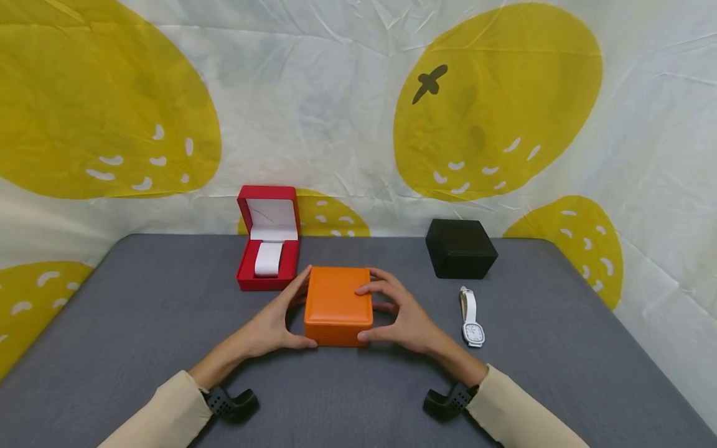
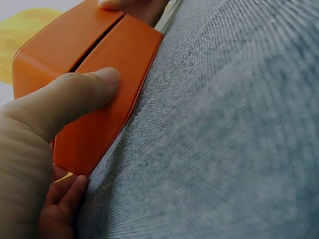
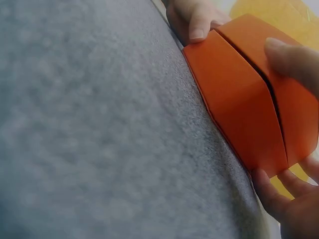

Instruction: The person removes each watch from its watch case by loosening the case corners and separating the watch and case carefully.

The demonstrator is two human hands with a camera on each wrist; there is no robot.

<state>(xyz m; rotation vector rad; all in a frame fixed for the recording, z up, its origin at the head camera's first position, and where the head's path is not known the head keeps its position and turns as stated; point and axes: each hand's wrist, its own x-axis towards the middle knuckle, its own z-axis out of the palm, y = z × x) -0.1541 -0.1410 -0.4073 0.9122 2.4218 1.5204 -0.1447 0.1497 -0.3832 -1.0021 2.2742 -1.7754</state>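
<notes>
An orange watch-style box sits on the grey table between both hands, its lid down with a dark seam showing between lid and base. My left hand grips its left side, the thumb on the front of the base and the other fingers round the side. On the right, my right hand holds the box, its thumb against the front of the lid and one finger over the top. A white-strapped wristwatch lies to the right of that hand.
Behind the left hand stands an open red box with a white cushion inside. A closed black box is at the back right. A white cloth with yellow shapes hangs behind the grey table.
</notes>
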